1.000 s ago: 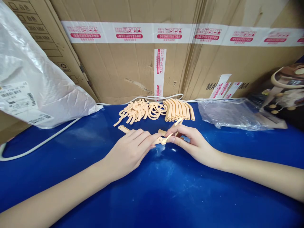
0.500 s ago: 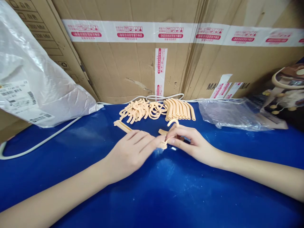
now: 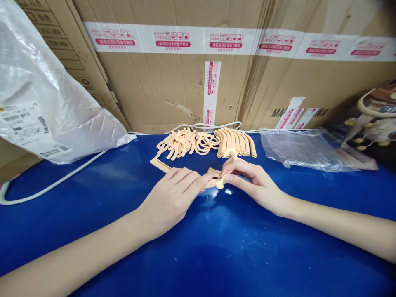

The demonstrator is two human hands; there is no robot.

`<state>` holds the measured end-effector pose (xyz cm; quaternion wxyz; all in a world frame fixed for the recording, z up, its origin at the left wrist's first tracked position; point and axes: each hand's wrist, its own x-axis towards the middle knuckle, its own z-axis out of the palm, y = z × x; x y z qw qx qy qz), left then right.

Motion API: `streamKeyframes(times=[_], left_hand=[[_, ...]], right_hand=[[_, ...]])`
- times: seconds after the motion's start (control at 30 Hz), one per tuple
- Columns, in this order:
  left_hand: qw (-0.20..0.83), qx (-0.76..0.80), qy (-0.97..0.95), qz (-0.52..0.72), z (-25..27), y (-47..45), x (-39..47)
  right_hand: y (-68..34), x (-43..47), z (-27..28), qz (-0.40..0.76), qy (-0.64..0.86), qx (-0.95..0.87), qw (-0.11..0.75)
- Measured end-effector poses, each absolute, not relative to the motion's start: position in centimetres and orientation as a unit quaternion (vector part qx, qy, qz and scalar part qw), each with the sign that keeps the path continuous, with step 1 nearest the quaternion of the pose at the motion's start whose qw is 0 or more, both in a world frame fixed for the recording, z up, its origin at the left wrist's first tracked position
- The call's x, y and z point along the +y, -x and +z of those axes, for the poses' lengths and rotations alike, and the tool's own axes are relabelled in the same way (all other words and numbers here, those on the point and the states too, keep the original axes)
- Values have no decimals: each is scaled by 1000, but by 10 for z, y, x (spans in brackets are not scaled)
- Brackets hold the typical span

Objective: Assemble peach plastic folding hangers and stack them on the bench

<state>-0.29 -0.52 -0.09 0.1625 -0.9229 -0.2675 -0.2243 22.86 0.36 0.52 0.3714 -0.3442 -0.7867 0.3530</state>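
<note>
My left hand (image 3: 173, 196) is closed, palm down, over a beige plastic hanger arm (image 3: 160, 165) whose far end sticks out past the knuckles. A rounded end of a beige piece (image 3: 211, 183) shows at its fingertips. My right hand (image 3: 255, 183) pinches a beige hanger hook (image 3: 220, 183) between thumb and fingers; its curved top rises above the fingers and its knobbed base points down beside the rounded end. Whether the two pieces touch is unclear. Another beige piece (image 3: 213, 171) lies partly hidden behind the right fingers.
Behind the hands on the blue table (image 3: 198, 255) lie a pile of beige hooks (image 3: 177, 142), beige rings (image 3: 206, 143) and a stack of hanger arms (image 3: 235, 141). A clear plastic bag (image 3: 305, 148) is at right, a white parcel (image 3: 62, 103) at left. Cardboard boxes (image 3: 167, 82) stand behind; a white cable (image 3: 55, 181) runs along the left.
The hook in my right hand has shifted slightly right and its base has come away from my left fingertips, showing the rounded end. The view has moved slightly.
</note>
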Motion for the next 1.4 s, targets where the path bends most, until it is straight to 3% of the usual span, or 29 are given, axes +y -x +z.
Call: streamKeyframes(times=[0.2, 0.33, 0.47, 0.77, 1.03, 1.4], left_hand=[[168, -257, 925, -225, 0, 2, -6], [223, -222, 921, -229, 4, 1, -10], [268, -178, 919, -229, 7, -1, -16], [185, -246, 924, -226, 0, 2, -6], [181, -225, 927, -241, -1, 2, -8], [160, -208, 936, -235, 2, 0, -7]], right_hand=[[-228, 4, 6, 359, 347, -787, 363], [-228, 5, 6, 371, 341, -801, 323], [-228, 3, 5, 306, 308, -855, 283], [-228, 4, 5, 413, 358, -745, 383], [-229, 6, 2, 451, 355, -727, 377], [-229, 2, 5, 421, 355, -761, 343]])
